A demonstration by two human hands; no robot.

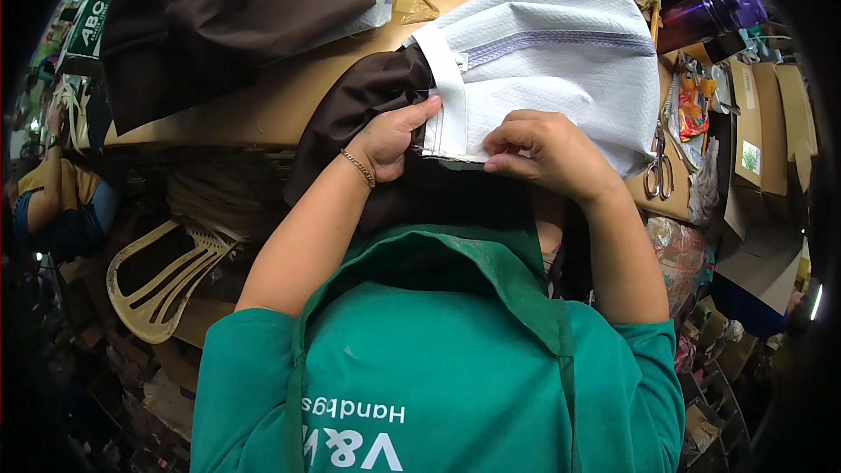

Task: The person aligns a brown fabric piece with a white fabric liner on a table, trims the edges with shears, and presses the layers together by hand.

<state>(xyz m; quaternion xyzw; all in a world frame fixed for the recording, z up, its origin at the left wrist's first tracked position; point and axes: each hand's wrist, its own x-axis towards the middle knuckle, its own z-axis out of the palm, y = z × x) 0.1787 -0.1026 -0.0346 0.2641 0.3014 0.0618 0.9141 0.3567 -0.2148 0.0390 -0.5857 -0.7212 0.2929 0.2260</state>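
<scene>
A sewn piece of white quilted fabric (561, 70) lies at the table's near edge, with dark brown cloth (346, 101) joined on its left. A grey-lilac stitched strip (547, 44) runs along it, and a flat white band (445, 70) crosses the seam. My left hand (385, 142) grips the piece near the band's lower end, thumb on top and fingers hidden underneath. At the white fabric's near edge, my right hand (552, 153) is closed, its curled fingers and thumb pinching the hem.
More dark brown cloth (236, 26) covers the left of the tan table (254, 109). Scissors (659, 177), a purple bottle (711, 22) and cardboard boxes (760, 123) are at the right. A plastic chair (162, 285) stands lower left, near another person (66, 201).
</scene>
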